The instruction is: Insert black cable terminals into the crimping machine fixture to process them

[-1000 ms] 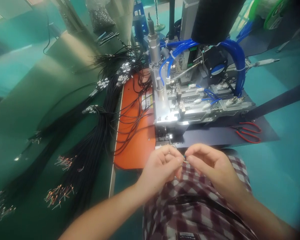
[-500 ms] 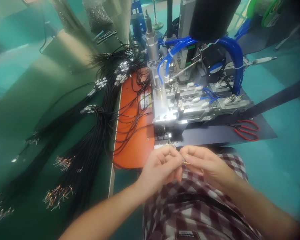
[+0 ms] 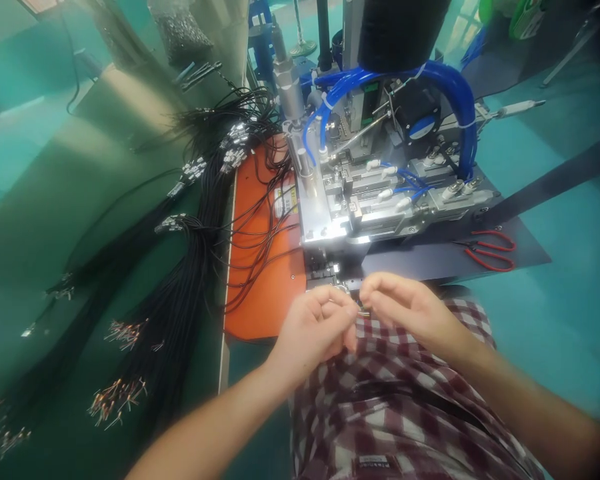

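My left hand (image 3: 316, 328) and my right hand (image 3: 405, 308) meet just in front of a metal machine (image 3: 360, 200), above my checked shirt. Both are pinched, fingertips almost touching, around a thin wire end (image 3: 363, 312) with a small metal tip. The left fingers curl tightly; the right thumb and forefinger nip the tip. What else the left hand holds is hidden. The machine's small front fixture (image 3: 325, 273) sits just beyond my knuckles.
An orange mat (image 3: 260, 267) lies left of the machine. Bundles of black cables (image 3: 180, 267) with stripped ends (image 3: 117, 393) spread over the green bench at left. Red-handled cutters (image 3: 487, 250) rest on the dark plate at right. Blue air hoses (image 3: 445, 87) loop over the machine.
Both hands have drifted slightly up and left toward the machine's front fixture, staying pinched together on the wire end. The view has tilted a little downward.
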`<state>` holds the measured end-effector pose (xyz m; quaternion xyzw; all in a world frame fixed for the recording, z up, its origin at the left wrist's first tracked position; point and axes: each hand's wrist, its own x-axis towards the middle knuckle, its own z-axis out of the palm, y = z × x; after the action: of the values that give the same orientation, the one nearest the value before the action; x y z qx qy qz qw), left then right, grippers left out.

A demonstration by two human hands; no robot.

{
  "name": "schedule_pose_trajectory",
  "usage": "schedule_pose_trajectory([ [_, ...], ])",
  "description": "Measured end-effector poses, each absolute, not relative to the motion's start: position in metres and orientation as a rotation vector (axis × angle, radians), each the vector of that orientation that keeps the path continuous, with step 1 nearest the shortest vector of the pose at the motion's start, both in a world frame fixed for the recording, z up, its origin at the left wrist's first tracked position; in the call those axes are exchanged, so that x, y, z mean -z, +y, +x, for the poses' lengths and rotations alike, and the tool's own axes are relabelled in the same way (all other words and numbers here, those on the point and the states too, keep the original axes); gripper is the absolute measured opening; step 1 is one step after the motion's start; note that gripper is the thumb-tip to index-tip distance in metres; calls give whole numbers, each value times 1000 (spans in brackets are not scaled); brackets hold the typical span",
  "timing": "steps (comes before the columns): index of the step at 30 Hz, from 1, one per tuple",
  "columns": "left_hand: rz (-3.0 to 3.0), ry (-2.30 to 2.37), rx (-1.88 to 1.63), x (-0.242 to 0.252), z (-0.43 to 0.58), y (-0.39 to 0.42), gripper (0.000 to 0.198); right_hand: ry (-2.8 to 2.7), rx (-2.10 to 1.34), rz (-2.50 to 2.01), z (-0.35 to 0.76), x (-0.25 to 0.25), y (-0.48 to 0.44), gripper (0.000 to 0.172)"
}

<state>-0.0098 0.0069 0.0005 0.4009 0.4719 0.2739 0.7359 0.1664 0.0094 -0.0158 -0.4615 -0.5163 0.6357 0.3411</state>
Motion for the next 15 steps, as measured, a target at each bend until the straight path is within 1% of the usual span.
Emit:
schedule_pose_trajectory([
  [3,899,1079,-634,0,-10,8,18,-1348,-1448,-1377,158,16,-2,12],
  [5,913,1092,-640,-1,-10,9,18,-1421,-1241,-1448,152,15,-8,9],
  [7,920,1100,-641,-2,-9,9,18,-1533,-1048,-1465,147,11,-10,13],
  [9,923,1110,-652,-3,-9,8,18,-1615,-970,-1457,144,8,-11,15],
  [11,932,1118,-683,-2,-8,5,17,-1553,-1098,-1459,142,6,-10,17],
  [15,931,1108,-778,1,-7,2,18,-1116,-1711,-1300,138,7,-4,26],
])
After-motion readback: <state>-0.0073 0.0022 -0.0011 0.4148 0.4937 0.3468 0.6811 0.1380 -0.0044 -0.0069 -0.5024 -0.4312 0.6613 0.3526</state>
